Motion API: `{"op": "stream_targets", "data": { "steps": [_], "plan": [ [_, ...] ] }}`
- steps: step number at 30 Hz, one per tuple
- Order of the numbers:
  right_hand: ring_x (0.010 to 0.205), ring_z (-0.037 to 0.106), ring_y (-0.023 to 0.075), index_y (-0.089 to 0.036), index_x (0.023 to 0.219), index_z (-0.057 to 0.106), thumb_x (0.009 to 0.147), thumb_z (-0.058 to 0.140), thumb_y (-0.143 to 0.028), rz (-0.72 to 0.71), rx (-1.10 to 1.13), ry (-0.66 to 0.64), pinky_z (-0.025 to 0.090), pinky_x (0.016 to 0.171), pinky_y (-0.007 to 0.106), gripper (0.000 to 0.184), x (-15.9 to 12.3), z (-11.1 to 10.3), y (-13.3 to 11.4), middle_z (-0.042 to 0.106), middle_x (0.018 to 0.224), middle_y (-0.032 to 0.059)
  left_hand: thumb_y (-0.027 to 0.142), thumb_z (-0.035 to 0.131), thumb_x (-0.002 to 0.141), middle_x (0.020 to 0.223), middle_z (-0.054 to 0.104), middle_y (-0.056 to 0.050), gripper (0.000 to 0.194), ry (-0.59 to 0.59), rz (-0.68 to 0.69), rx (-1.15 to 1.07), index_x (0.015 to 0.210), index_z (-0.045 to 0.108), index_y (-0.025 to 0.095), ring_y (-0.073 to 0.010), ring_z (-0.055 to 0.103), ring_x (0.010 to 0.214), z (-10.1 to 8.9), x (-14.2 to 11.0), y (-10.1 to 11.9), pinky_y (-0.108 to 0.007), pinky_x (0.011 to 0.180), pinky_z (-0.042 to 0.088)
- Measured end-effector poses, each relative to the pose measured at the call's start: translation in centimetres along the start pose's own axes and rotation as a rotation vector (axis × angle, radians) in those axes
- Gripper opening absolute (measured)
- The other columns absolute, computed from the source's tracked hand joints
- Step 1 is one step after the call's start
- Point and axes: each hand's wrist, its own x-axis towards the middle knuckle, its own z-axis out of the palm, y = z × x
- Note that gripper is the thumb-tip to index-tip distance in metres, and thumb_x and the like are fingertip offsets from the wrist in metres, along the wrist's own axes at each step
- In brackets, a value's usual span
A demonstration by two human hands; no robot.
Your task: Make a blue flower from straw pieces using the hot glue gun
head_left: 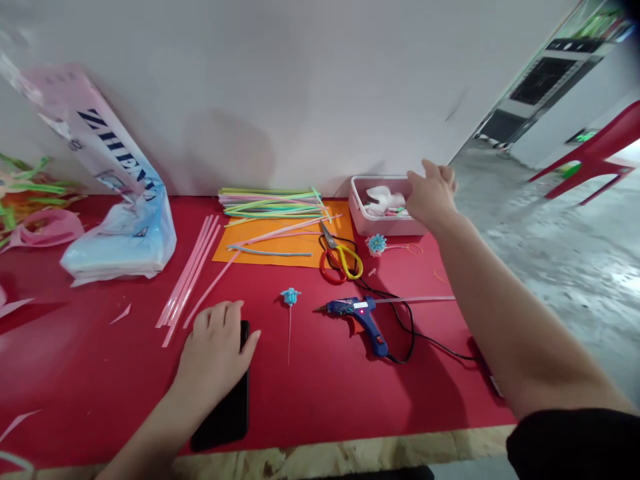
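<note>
The right hand, fingers bent, hangs by the pale-pink plastic box, far right; whether it pinches anything, I cannot tell. The left hand, loosely spread, rests on the flat black phone, near left. The right forearm could snag the thin black cord, dragging the blue plastic glue gun

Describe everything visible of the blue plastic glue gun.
The blue, plastic-looking glue gun lies on its side on the red tabletop, nozzle pointing left. It has a red trigger, white label, lit red light and red switch. A translucent pink stick extends from its rear, a black cord from its grip. Neither left hand nor right hand touches it.
</note>
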Motion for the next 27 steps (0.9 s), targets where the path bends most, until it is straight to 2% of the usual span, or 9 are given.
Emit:
{"op": "stream_targets", "data": {
  "steps": [3, 5, 7, 10, 11, 13, 17, 22, 27],
  "plan": [
    [0.137, 0.039, 0.0380, -0.016, 0.123, 0.068, 0.088, 0.045, -0.013, -0.062, -0.011, -0.031, 0.035, 0.106, 0.053, 0.042, -3.9, -0.2, -1.4, 0.051, 0.147, 0.0156, 0.032, 0.049, 0.092, 0.121, 0.063, -0.023, 0.043, -0.028, -0.038, 0.046, 0.125, 0.057, 0.005, -0.0388, 0.060, 0.112, 0.4, -0.5, 0.1, -0.047, 0.090, 0.050],
    [0.122, 0.054, 0.0316, -0.016, 0.115, 0.069, 0.090, 0.041, -0.015, -0.185, 0.058, -0.246, 0.041, 0.099, 0.044, 0.038, -7.4, -1.1, -2.4, 0.066, 0.127, 0.0152, 0.030, 0.047, 0.092, 0.118, 0.064, -0.022, 0.042, -0.037, -0.050, 0.058, 0.124, 0.056, 0.005, -0.0378, 0.061, 0.108, 0.3, -0.4, 0.2, -0.046, 0.087, 0.050],
    [0.090, 0.065, 0.0242, -0.018, 0.090, 0.072, 0.092, 0.046, -0.025, -0.216, 0.087, -0.396, 0.046, 0.077, 0.034, 0.026, -11.1, -2.0, -3.2, 0.073, 0.093, 0.0100, 0.030, 0.048, 0.091, 0.115, 0.064, -0.022, 0.041, -0.058, -0.049, 0.071, 0.122, 0.057, 0.004, -0.0378, 0.061, 0.105, 0.1, -0.3, 0.4, -0.046, 0.084, 0.051],
    [0.052, 0.056, 0.0163, -0.021, 0.066, 0.064, 0.092, 0.052, -0.045, -0.175, 0.096, -0.603, 0.034, 0.051, 0.029, 0.038, -16.3, -2.7, -3.4, 0.065, 0.058, 0.0026, 0.031, 0.049, 0.090, 0.111, 0.063, -0.021, 0.038, -0.106, -0.032, 0.066, 0.117, 0.059, 0.006, -0.0370, 0.061, 0.100, -0.2, -0.5, 1.2, -0.046, 0.081, 0.051],
    [0.054, 0.058, 0.0167, -0.021, 0.068, 0.064, 0.092, 0.053, -0.053, -0.121, 0.120, -0.736, 0.033, 0.052, 0.029, 0.041, -17.7, -2.7, -3.4, 0.066, 0.061, 0.0024, 0.030, 0.050, 0.089, 0.110, 0.063, -0.020, 0.036, -0.125, -0.027, 0.054, 0.115, 0.059, 0.007, -0.0366, 0.061, 0.099, -0.4, -0.6, 1.6, -0.046, 0.081, 0.051],
    [0.065, 0.063, 0.0200, -0.022, 0.075, 0.063, 0.088, 0.056, -0.061, -0.055, 0.138, -0.848, 0.035, 0.057, 0.029, 0.042, -20.0, -2.4, -3.3, 0.071, 0.073, 0.0040, 0.029, 0.052, 0.089, 0.108, 0.064, -0.019, 0.033, -0.162, -0.022, 0.033, 0.113, 0.060, 0.008, -0.0361, 0.061, 0.096, -0.7, -0.6, 2.4, -0.046, 0.080, 0.052],
    [0.078, 0.064, 0.0239, -0.022, 0.086, 0.060, 0.088, 0.058, -0.053, -0.003, 0.168, -0.847, 0.033, 0.064, 0.030, 0.031, -22.1, -1.1, -3.5, 0.072, 0.090, 0.0077, 0.033, 0.054, 0.091, 0.110, 0.064, -0.020, 0.031, -0.166, 0.003, -0.009, 0.110, 0.061, 0.010, -0.0377, 0.062, 0.100, -1.1, 0.9, 3.5, -0.047, 0.083, 0.053],
    [0.067, 0.058, 0.0201, -0.021, 0.080, 0.057, 0.082, 0.056, -0.036, 0.098, 0.221, -0.769, 0.028, 0.061, 0.029, 0.015, -22.6, 0.2, -3.7, 0.066, 0.073, 0.0048, 0.034, 0.058, 0.092, 0.120, 0.065, -0.022, 0.043, -0.133, 0.033, -0.187, 0.124, 0.055, 0.006, -0.0388, 0.062, 0.114, -0.3, 4.3, 4.3, -0.049, 0.094, 0.051],
    [0.060, 0.052, 0.0175, -0.022, 0.084, 0.056, 0.074, 0.056, -0.037, 0.246, 0.344, -0.670, 0.030, 0.059, 0.028, 0.018, -23.3, 0.8, -3.4, 0.058, 0.065, -0.0007, 0.035, 0.061, 0.090, 0.128, 0.062, -0.027, 0.050, -0.159, -0.001, -0.358, 0.129, 0.051, 0.004, -0.0413, 0.060, 0.121, 1.1, 6.0, 5.0, -0.054, 0.098, 0.049]
  ]
}}
